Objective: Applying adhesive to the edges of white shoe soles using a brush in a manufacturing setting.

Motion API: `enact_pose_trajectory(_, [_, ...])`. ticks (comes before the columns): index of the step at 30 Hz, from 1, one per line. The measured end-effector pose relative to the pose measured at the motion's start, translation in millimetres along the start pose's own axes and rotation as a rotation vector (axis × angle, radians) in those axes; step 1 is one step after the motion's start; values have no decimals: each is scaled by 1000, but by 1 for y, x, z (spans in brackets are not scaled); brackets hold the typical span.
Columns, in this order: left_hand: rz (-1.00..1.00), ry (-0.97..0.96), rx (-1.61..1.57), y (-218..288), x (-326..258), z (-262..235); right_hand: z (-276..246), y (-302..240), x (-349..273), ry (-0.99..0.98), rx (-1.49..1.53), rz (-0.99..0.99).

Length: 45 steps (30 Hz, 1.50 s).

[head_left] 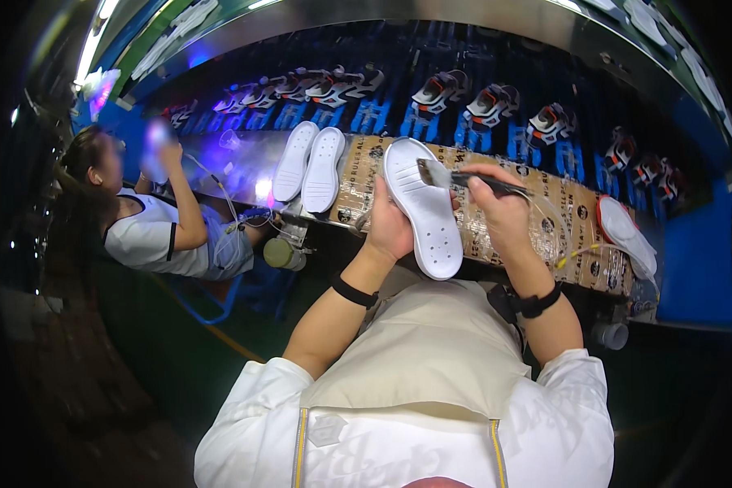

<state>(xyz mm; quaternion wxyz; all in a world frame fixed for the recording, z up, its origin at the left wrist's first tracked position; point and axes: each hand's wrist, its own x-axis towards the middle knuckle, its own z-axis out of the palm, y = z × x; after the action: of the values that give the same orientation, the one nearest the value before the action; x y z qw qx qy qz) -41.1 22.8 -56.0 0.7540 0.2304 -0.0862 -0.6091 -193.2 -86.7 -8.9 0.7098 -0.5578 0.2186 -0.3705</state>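
Observation:
My left hand [389,221] is closed on the edge of a white shoe sole [431,224], its inner face turned up with small holes at the heel end. In my right hand [500,207] is a flat brush [496,183] with a dark handle, connected to a thin clear tube. Its bristles lie at the sole's forefoot, over the grooved area. A pair of white soles [324,171] rests to the left on the bench. Farther right lies another white sole [626,232] with a red edge.
Printed brown cardboard [573,211] under clear film covers the bench edge. Beyond it, shoe uppers [490,106] stand on blue holders [473,137] in a row. A co-worker [167,220] sits at the left, beside a round container [281,253]. A yellow-tipped tube [577,254] lies at right.

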Motion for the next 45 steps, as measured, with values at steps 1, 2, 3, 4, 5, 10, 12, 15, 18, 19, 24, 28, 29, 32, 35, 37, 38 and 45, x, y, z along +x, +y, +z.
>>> enact_pose_trajectory(1, [-11,1,0,-3,-1,0,3,2,3,11,0,3])
enact_pose_trajectory(2, [2,-44,12,-6,-1,0,5,7,6,8,-13,62])
enact_pose_trajectory(3, [18,-88,23,-9,-1,1,7,12,9,2,-27,123])
enact_pose_trajectory(4, [11,-87,23,-12,-1,1,11,16,11,39,-87,28])
enact_pose_trajectory(5, [39,-60,92,-14,0,3,12,17,8,46,-87,31])
enact_pose_trajectory(10, [125,-41,269,-9,11,-11,17,3,-10,-97,-472,-229])
enact_pose_trajectory(12, [154,-14,284,-3,15,-21,11,-19,-15,-294,-678,-234])
enact_pose_trajectory(15, [-3,-279,172,14,18,-40,-5,-43,-13,-645,-923,-144])
enact_pose_trajectory(18, [38,-155,134,7,15,-23,0,-44,-9,-426,-730,-83])
enact_pose_trajectory(19, [114,-1,131,3,12,-15,5,-42,-5,-248,-582,-63])
enact_pose_trajectory(24, [117,32,113,-20,-1,-5,28,-11,8,-31,-471,-384])
enact_pose_trajectory(28, [128,-106,110,-5,1,-21,16,-17,10,-468,-502,-333])
enact_pose_trajectory(29, [120,-104,118,-4,1,-20,16,-13,9,-459,-495,-332])
enact_pose_trajectory(32, [101,43,94,-4,2,-5,20,-4,12,-99,-433,-403])
enact_pose_trajectory(35, [39,-16,69,-8,0,-14,19,-15,8,-327,-828,-677])
enact_pose_trajectory(37, [114,-49,146,0,3,-11,20,-18,8,-455,-730,-584])
enact_pose_trajectory(38, [112,-107,138,1,5,-16,19,-16,8,-430,-570,-492])
enact_pose_trajectory(45, [205,-116,76,12,11,-7,24,-25,3,-461,-745,-731])
